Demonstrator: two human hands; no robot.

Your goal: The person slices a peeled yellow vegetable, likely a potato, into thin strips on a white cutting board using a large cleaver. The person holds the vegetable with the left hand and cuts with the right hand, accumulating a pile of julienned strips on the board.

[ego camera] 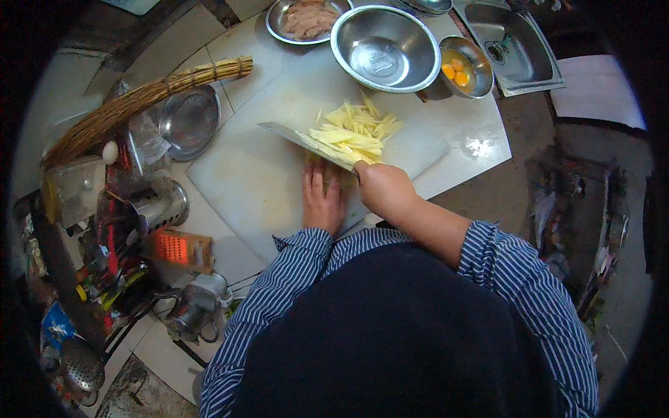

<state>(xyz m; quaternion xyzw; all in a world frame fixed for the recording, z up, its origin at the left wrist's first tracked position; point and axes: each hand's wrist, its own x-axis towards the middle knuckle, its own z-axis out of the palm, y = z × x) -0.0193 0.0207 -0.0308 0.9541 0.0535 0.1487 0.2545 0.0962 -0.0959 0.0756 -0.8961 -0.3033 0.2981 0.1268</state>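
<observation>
My right hand (385, 189) grips the handle of a kitchen cleaver (285, 133), its blade slanting up to the left across a white cutting board (251, 183). Beyond the blade lies a pile of pale yellow vegetable strips (360, 128), some of them against the metal. My left hand (324, 201) rests palm down on the near side of the blade, fingers pointing at it. A bit of yellow shows by its fingertips, but the blade partly hides them, so whether they hold a piece is unclear.
Behind the board stand a large steel bowl (387, 78), a bowl of cracked eggs (483, 78) and a dish of raw meat (309, 21). A straw whisk broom (151, 94), a steel lid (189, 123) and an orange grater (170, 246) lie left. A sink (528, 68) is at back right.
</observation>
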